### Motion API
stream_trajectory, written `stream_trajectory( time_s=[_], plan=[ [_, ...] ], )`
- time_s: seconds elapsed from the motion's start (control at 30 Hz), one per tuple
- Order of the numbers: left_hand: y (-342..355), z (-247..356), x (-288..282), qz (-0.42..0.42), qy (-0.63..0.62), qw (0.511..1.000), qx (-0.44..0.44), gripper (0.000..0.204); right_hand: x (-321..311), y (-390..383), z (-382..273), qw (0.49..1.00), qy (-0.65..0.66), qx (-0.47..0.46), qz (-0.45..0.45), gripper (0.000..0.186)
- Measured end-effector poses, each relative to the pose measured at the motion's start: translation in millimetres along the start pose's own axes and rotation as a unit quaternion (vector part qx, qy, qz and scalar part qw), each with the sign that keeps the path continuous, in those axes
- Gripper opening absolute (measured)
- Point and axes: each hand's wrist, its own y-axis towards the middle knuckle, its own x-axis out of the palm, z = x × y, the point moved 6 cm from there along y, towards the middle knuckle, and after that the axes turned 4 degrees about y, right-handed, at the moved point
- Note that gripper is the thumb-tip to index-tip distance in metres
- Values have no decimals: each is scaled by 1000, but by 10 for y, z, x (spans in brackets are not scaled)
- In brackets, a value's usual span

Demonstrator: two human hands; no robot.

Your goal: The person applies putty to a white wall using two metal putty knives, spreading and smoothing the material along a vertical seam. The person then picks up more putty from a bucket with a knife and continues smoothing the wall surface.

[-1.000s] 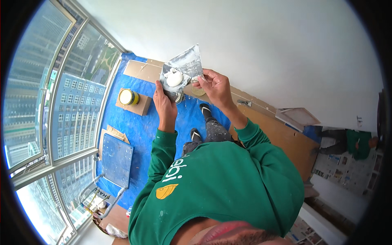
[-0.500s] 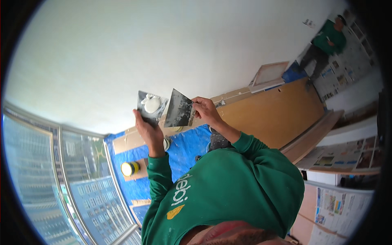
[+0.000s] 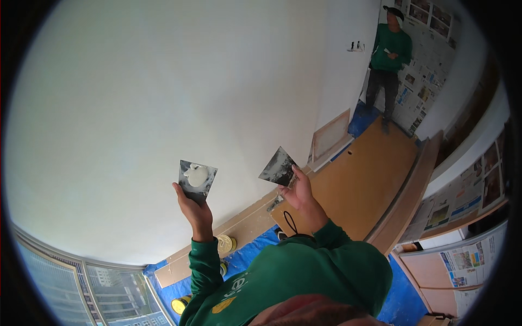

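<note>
My left hand [image 3: 193, 213] grips a dark, stained metal plate [image 3: 186, 186] from below, with a rounded lump of white paste [image 3: 197, 175] on its face. In my right hand [image 3: 302, 194] is a wide metal putty blade [image 3: 276, 167], smeared with grey-white residue and held up to the right of the plate. The two tools are apart. Behind them rises a plain white wall [image 3: 163, 87], with a cardboard strip [image 3: 250, 212] along its foot.
A person in green [image 3: 390, 46] stands by newspaper-covered surfaces [image 3: 429, 79] at upper right. An orange-brown board [image 3: 364, 176] lies along the right. Cans [image 3: 226, 244] sit near blue sheeting [image 3: 396, 304]. Windows [image 3: 54, 274] are at lower left; a framed panel [image 3: 331, 136] leans by the wall.
My view has swung up toward the wall and co-worker. The plate and blade, close together earlier, are now held farther apart, the blade moved right of the plate.
</note>
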Motion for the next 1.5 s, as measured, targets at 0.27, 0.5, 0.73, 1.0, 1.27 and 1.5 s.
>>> stream_trajectory(
  time_s=[0.27,0.5,0.73,1.0,1.27,1.5],
  plan=[
    [734,-494,911,-25,43,996,68,67,853,810,-683,987,-38,-142,-61,41],
    [711,-556,1288,77,32,993,84,60,1166,862,-670,976,-63,-189,-84,35],
    [617,-420,1644,8,26,987,156,55,1395,663,-646,968,-69,-236,-49,27],
    [469,-232,1810,-168,289,908,254,54,1542,533,-542,950,-108,-286,-57,29],
    [190,-175,1650,-352,350,828,262,42,1720,350,-536,962,-35,-257,-81,37],
    [380,-661,1470,-262,8,939,-223,61,1955,126,-878,894,-135,-298,-305,36]
  ],
)
